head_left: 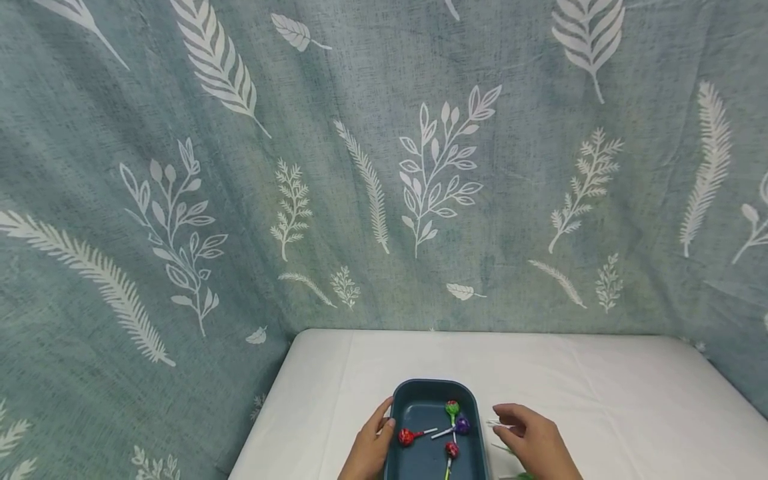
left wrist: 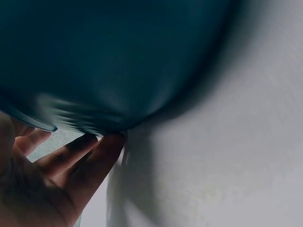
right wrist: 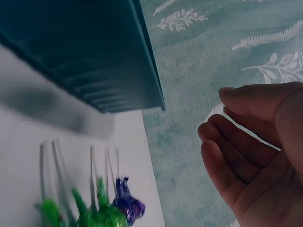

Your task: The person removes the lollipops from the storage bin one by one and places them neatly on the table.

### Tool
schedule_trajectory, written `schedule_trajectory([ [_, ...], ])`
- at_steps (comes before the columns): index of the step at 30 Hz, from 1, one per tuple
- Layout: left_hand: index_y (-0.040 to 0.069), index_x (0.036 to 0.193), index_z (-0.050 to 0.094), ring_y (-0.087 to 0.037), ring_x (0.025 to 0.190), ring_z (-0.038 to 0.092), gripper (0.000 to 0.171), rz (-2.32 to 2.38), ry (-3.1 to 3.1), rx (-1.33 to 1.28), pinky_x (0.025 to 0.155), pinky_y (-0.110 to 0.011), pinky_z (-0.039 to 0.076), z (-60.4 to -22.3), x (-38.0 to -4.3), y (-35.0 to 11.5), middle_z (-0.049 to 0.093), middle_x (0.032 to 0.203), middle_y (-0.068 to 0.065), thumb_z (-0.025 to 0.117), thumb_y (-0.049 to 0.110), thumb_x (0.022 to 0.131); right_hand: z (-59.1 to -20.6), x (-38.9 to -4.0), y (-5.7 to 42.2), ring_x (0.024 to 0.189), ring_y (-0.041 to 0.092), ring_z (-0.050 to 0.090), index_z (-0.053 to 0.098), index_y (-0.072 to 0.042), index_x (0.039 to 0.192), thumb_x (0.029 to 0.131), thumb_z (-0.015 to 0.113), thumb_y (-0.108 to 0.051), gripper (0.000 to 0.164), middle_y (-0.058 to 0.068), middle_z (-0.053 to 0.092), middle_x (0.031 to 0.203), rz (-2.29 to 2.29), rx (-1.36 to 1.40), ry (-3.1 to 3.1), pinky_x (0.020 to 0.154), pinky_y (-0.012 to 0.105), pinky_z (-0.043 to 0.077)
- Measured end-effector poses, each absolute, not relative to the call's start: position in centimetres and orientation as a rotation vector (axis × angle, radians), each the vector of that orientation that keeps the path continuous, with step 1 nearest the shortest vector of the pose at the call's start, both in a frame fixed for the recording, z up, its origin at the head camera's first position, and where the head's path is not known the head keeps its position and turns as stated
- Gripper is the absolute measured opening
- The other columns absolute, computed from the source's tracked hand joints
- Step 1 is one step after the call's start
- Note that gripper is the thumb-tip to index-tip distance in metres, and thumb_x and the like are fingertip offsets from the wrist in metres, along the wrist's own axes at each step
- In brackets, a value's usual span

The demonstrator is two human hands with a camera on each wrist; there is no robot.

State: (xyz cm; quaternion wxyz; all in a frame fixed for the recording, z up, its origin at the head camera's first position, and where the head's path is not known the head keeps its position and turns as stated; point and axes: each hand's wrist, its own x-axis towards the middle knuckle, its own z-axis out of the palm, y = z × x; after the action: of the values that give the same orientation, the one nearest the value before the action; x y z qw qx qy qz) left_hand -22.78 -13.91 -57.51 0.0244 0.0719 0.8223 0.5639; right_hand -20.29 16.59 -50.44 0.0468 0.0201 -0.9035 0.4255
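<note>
A dark blue rectangular tray (head_left: 420,463) has several lollipops inside: a red one (head_left: 406,437) at the left, a green one (head_left: 452,406), a purple one (head_left: 462,425) and another red one (head_left: 451,450). At its left side my left hand (head_left: 369,445) grips the tray, thumb by the rim and fingers against the outer wall. My right hand (head_left: 534,437) hovers right of the tray with fingers bent, thumb and fingertips apart, holding nothing. In the right wrist view, green lollipops (right wrist: 102,215) and a purple lollipop (right wrist: 128,201) lie on the table, sticks pointing away.
The table (head_left: 336,387) wears a white cloth. Blue-green curtains (head_left: 372,280) with white leaf prints hang behind it and along its sides. In the head view, my right hand partly covers the lollipops lying beside the tray.
</note>
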Motion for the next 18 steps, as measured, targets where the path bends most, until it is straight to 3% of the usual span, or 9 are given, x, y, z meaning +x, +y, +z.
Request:
schedule_trajectory([
  [18, 0.009, 0.152, 0.046, -0.043, 0.117, 0.062, 0.047, 1.772, 2.532, 0.216, 0.094, -0.064, 0.047, -57.2, -22.8, -13.9, 0.067, 0.122, -0.022, 0.053, 0.019, 0.106, -49.4, -22.5, 14.1, 0.099, 0.028, 0.070, 0.073, -0.003, 0.112, 0.086, 0.078, -0.003, 0.026, 0.009, 0.073, 0.108, 1.287, 0.228, -2.760, 0.082, 0.040, 0.058],
])
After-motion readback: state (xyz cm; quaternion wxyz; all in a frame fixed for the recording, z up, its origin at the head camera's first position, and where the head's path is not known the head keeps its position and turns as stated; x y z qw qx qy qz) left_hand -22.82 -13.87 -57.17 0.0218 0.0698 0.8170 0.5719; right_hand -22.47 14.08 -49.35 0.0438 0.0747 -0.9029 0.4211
